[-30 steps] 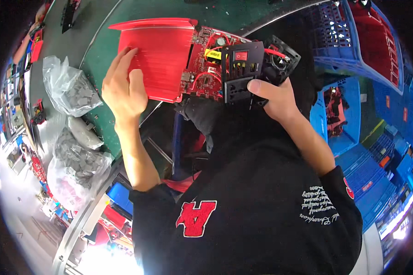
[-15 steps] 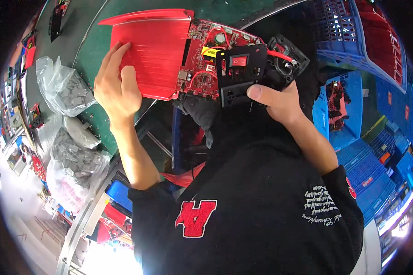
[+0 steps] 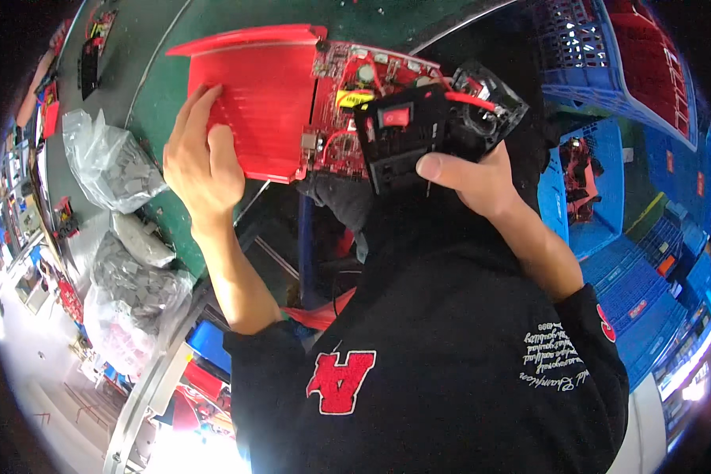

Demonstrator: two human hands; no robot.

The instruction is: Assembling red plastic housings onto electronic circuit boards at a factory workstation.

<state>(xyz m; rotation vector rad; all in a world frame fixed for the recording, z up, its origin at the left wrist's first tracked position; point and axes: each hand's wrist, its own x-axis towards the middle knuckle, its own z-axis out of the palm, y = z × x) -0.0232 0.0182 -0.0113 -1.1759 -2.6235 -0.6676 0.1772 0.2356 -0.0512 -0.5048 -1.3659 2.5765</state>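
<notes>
Right hand grip holds black rectangular panel with red rocker switch; left hand touches red ribbed housing, grip closure undeterminable.

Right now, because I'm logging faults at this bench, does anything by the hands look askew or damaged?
The black switch panel gripped by the right hand looks askew: it slants over part of the red circuit board instead of lining up with its edges. No break or spill shows, though blur hides detail.

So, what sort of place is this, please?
Probably an electronics assembly workshop: a bare red circuit board, clear bags of small grey pieces, and blue plastic crates suggest it.
</notes>
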